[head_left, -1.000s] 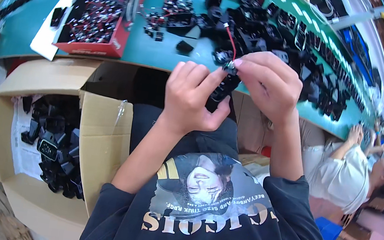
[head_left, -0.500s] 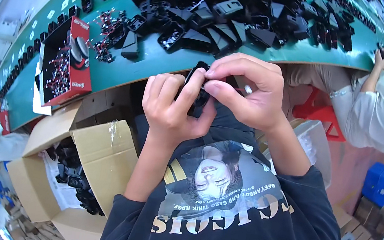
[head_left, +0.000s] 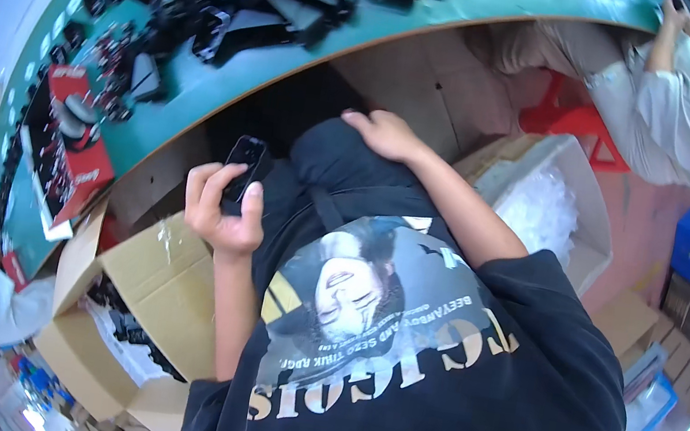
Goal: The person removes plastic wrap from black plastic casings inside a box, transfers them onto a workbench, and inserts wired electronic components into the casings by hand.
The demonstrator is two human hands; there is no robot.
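Note:
A small black plastic housing (head_left: pixel 246 163), rectangular with rounded corners and a glossy face, stands tilted in my left hand (head_left: pixel 224 215). My thumb and fingers grip its lower part, above the left side of my lap. My right hand (head_left: pixel 388 135) lies over the raised knee of my dark trousers (head_left: pixel 324 145), apart from the housing. Its fingers are stretched out, and I see nothing held in them. Close to my left forearm is an open cardboard box (head_left: pixel 165 256) with black parts inside.
The green table (head_left: pixel 153 129) curves ahead, heaped with black housings (head_left: pixel 248 27). A red box (head_left: pixel 89 168) with small wired parts stands at its left. On the right are a carton of clear plastic bags (head_left: pixel 542 209), a red stool (head_left: pixel 577 125) and a seated person (head_left: pixel 680 123).
My hands have parted. The left moved left and lower with the black housing; the right let go of it and went to my knee. The view has turned, shifting the table up and left.

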